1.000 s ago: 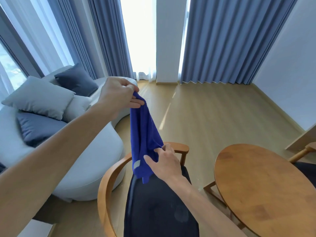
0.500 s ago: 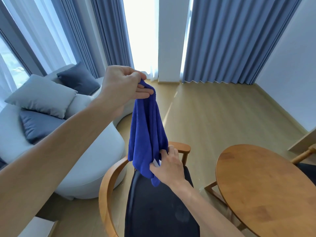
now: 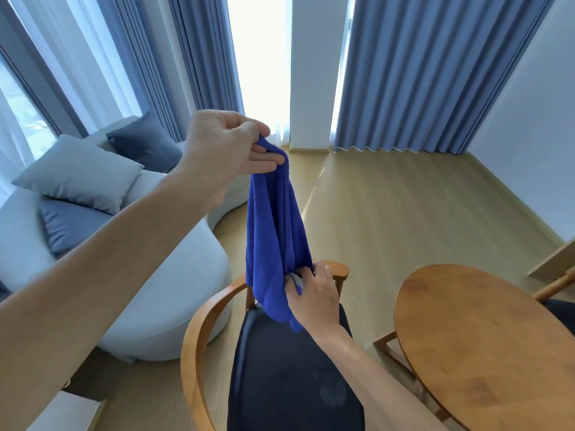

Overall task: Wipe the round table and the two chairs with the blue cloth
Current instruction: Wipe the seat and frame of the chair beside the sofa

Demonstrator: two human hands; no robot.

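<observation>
The blue cloth (image 3: 275,237) hangs stretched in the air above a chair. My left hand (image 3: 224,147) pinches its top end up high. Lower down, my right hand (image 3: 312,298) pinches its lower part near a small white tag. Under the cloth stands the near chair (image 3: 280,377), with a dark seat and a curved wooden armrest. The round wooden table (image 3: 485,343) is at the lower right. Behind the table, at the right edge, a bit of the second chair (image 3: 560,284) shows.
A white rounded sofa (image 3: 161,293) with grey and dark blue cushions stands at the left, close to the near chair. Blue curtains (image 3: 435,73) and bright windows line the far wall. Bare wooden floor (image 3: 404,213) stretches beyond the chair and table.
My left hand has lifted the top of the cloth higher and a little to the right, pulling it straighter. My right hand has kept its hold on the lower part.
</observation>
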